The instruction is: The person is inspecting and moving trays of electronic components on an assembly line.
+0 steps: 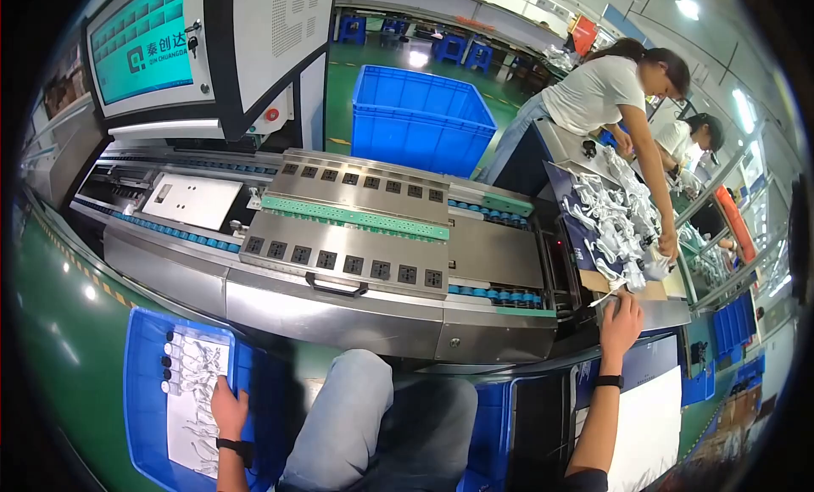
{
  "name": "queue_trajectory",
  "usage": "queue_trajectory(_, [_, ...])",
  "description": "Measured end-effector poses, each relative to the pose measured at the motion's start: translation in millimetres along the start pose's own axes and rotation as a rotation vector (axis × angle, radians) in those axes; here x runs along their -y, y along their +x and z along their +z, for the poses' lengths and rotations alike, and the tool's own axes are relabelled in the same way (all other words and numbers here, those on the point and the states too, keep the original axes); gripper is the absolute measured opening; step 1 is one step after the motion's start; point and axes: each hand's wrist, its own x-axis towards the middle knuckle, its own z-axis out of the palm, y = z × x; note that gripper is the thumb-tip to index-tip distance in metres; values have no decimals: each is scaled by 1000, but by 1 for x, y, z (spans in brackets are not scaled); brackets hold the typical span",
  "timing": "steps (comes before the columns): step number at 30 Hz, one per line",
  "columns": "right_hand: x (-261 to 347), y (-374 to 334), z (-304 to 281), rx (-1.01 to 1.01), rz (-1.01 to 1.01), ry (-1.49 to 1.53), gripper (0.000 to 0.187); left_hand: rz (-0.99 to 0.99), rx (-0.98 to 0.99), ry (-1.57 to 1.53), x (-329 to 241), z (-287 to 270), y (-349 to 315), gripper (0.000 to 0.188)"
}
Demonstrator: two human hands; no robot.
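Note:
My left hand (227,411) reaches down into a blue bin (134,399) at the lower left, over white cables (202,369) with small black and white heads lined up on a white sheet. Most of its fingers are hidden, so I cannot tell what they grip. On the right, my right hand (621,327) is closed around a small dark piece (617,304) at the near edge of a heap of white cables (610,212). A thin white end sticks out beside its fingertips. Across the heap, a co-worker's hand (668,242) touches a white bundle.
A steel conveyor (331,310) runs before me, bearing rows of black sockets (354,265) and a green strip (352,218). A white plate (192,200) lies at its left. Beyond stand a screen cabinet (144,47) and a large blue crate (421,123). A person leans over at right.

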Motion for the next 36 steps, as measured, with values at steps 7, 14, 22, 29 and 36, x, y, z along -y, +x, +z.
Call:
queue_trajectory(7, [-7, 1, 3, -14, -24, 15, 27, 35, -25, -21, 0, 3, -3, 45])
queue_trajectory(14, [-2, -1, 7, -81, -33, -5, 26, 93, -67, -37, 31, 23, 0, 54])
queue_trajectory(22, [-5, -2, 5, -44, 6, -6, 29, 113, -81, -53, 30, 25, 3, 55])
queue_trajectory(29, [-4, -3, 6, -37, 12, 3, 31, 79, -64, -46, 31, 25, 3, 55])
queue_trajectory(36, [-4, -3, 6, -25, 26, -2, 31, 61, -36, -25, 35, 27, 4, 57])
